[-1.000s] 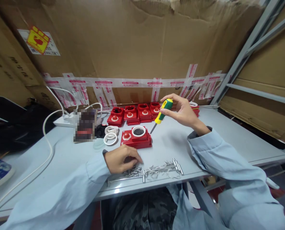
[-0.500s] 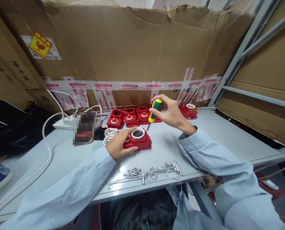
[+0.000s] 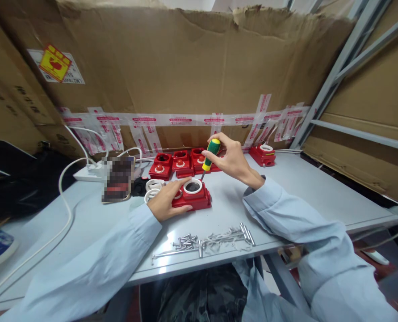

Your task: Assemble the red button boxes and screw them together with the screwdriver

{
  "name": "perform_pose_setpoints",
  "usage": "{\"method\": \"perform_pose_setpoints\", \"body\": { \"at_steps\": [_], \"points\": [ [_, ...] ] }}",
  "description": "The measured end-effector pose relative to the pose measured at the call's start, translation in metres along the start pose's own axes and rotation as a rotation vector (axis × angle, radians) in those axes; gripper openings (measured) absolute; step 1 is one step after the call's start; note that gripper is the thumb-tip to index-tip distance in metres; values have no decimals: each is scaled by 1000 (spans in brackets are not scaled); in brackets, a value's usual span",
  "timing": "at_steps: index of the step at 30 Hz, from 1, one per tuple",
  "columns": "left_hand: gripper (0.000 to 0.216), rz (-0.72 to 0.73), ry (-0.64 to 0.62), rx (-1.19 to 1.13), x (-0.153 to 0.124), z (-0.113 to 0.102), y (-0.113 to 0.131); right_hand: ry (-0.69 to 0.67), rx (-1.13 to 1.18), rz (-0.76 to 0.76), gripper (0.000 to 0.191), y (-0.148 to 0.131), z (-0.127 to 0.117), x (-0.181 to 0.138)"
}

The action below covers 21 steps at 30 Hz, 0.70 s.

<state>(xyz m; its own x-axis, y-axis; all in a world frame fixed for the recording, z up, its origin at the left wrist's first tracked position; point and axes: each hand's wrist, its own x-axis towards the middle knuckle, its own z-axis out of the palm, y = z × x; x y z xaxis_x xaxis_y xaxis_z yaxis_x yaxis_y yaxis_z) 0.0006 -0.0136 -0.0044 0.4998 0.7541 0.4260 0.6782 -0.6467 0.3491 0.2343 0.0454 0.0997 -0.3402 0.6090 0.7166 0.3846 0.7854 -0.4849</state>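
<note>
My left hand [image 3: 167, 200] is closed around the left end of a red housing [image 3: 199, 203] that lies on the table, thumb along its front side and fingers over its top. A white ring [image 3: 192, 180] sits on the housing's raised right part, around a dark round face. My right hand [image 3: 230, 156] grips a screwdriver [image 3: 213, 151] by its green and yellow handle. The shaft points down, with its tip at the back right corner of the housing; whether it sits in a screw is too small to tell. Loose white rings [image 3: 154, 184] lie beside my left hand.
Several red housings [image 3: 160, 167] stand along the back, with another [image 3: 263, 155] at the right. Loose screws [image 3: 187, 242] and metal rods [image 3: 247, 233] lie near the front edge. A phone [image 3: 118, 179], a power strip [image 3: 88, 172] and a white cable [image 3: 70, 212] occupy the left.
My right hand has moved slightly left and brought the screwdriver tip from beside the red housing to its back right corner. My left hand and the housing have stayed in place.
</note>
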Motion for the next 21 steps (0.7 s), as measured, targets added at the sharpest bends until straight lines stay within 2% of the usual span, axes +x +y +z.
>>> {"method": "perform_pose_setpoints", "body": {
  "at_steps": [4, 9, 13, 21],
  "points": [
    [75, -14, -8, -8, 0, 0, 1, -57, -101, 4, 26, -5, 1, 0],
    [75, -12, -5, -5, 1, 1, 1, -3, -104, 23, 23, -8, -7, 2],
    [75, -16, -7, -1, 1, 1, 0, -25, -111, 30, 22, -10, -11, 2],
    [75, -5, -4, 1, -1, 3, -2, -16, -184, 32, 20, -10, -7, 5]
  ]
}}
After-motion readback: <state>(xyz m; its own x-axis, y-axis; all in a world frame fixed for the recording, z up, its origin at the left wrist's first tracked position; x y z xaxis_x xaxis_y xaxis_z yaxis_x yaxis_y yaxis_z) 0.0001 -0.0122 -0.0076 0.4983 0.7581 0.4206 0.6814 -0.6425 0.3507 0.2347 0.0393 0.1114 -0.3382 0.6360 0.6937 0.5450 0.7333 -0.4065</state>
